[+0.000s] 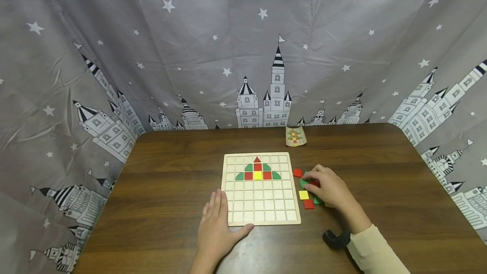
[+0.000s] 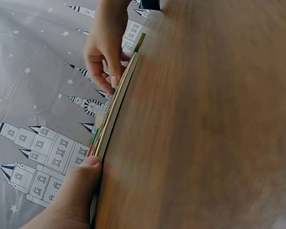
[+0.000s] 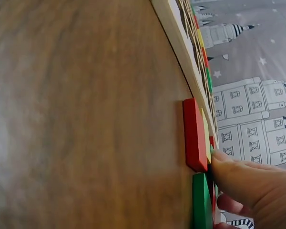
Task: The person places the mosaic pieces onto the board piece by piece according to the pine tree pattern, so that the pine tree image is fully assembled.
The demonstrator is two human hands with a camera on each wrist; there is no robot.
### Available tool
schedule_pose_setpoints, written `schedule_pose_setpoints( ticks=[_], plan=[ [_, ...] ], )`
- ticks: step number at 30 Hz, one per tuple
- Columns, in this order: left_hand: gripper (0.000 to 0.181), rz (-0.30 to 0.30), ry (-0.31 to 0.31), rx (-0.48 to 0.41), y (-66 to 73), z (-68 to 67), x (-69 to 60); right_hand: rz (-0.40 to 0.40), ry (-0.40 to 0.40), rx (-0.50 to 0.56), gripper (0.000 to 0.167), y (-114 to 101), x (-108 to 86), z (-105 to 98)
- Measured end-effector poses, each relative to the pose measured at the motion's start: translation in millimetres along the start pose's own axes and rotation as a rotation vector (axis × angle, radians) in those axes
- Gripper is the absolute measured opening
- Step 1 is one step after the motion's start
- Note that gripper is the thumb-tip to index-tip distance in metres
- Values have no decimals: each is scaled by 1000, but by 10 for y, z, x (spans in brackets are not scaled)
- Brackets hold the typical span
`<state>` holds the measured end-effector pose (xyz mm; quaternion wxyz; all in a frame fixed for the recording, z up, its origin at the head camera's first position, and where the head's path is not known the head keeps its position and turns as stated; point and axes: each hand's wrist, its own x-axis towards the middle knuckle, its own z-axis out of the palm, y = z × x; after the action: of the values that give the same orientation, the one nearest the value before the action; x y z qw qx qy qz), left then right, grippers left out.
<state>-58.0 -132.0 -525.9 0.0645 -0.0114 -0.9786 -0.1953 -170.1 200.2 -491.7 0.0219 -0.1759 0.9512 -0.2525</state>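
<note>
A wooden grid board lies on the table, with red, green and yellow tiles set in its upper cells. My left hand rests at its lower left corner, fingers straight along the left side and thumb against the near edge. Right of the board, my right hand pinches a green curved-edge tile between thumb and fingers, low over a loose pile. Around it lie a red square tile, a yellow square tile and another red tile. The hand hides part of the pile.
A small pattern card with a coloured grid picture lies behind the board, near the table's far edge. A grey curtain printed with castles and stars hangs behind the table. A black band is at my right wrist.
</note>
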Motion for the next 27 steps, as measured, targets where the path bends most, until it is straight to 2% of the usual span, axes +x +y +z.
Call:
schedule_pose_setpoints(
  ticks=[4, 13, 21, 27],
  plan=[
    [125, 0, 4, -1, 0, 0, -2, -19, -13, -37, 21, 2, -2, 21],
    [125, 3, 9, 7, -7, 3, -5, -53, -60, -4, 31, 19, 15, 31],
    [125, 6, 11, 21, -11, 9, -4, -54, -9, 92, 15, 16, 42, 31],
    [125, 8, 13, 24, -9, 9, 0, -52, -46, 54, 26, 18, 49, 31]
  ],
)
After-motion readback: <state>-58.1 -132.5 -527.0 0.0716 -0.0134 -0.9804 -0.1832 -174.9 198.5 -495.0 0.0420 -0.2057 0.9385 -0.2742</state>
